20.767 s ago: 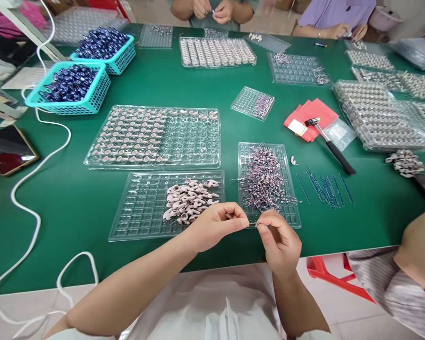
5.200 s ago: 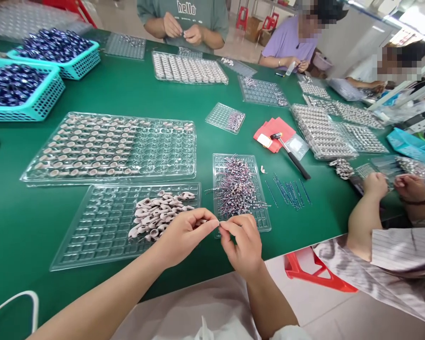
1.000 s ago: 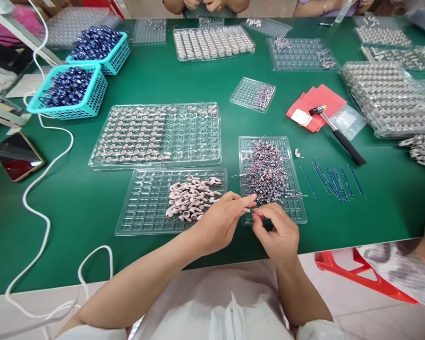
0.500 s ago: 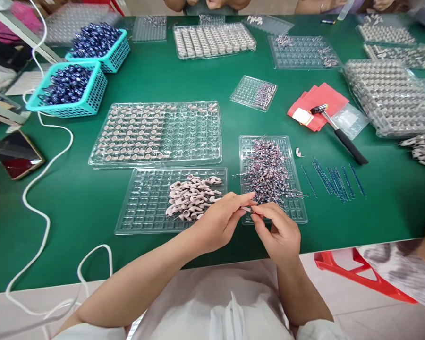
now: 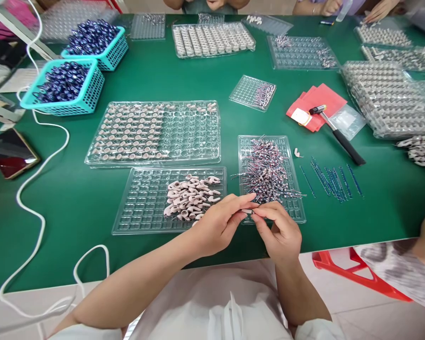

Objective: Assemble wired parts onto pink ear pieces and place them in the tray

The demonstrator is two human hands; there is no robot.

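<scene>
My left hand (image 5: 221, 225) and my right hand (image 5: 280, 232) meet fingertip to fingertip over the table's near edge, both pinched on one small pink part with a thin wire (image 5: 248, 211). Just beyond the left hand a clear tray (image 5: 141, 208) holds a heap of pink parts (image 5: 190, 196). Beyond the right hand a second clear tray (image 5: 294, 208) holds a tangle of small wired components (image 5: 265, 171). A large clear tray (image 5: 194, 137) further back has pink parts set in rows on its left half.
Loose blue wires (image 5: 331, 179) lie right of the trays, near a black-handled hammer (image 5: 336, 137) on red sheets (image 5: 317, 104). Two teal baskets (image 5: 88, 94) of blue parts stand far left, beside a phone (image 5: 10, 152) and white cable (image 5: 38, 222). Other people's hands work at the far edge and right.
My hands have stayed in place, fingertips shifting slightly on the small part. The view has drifted a little.
</scene>
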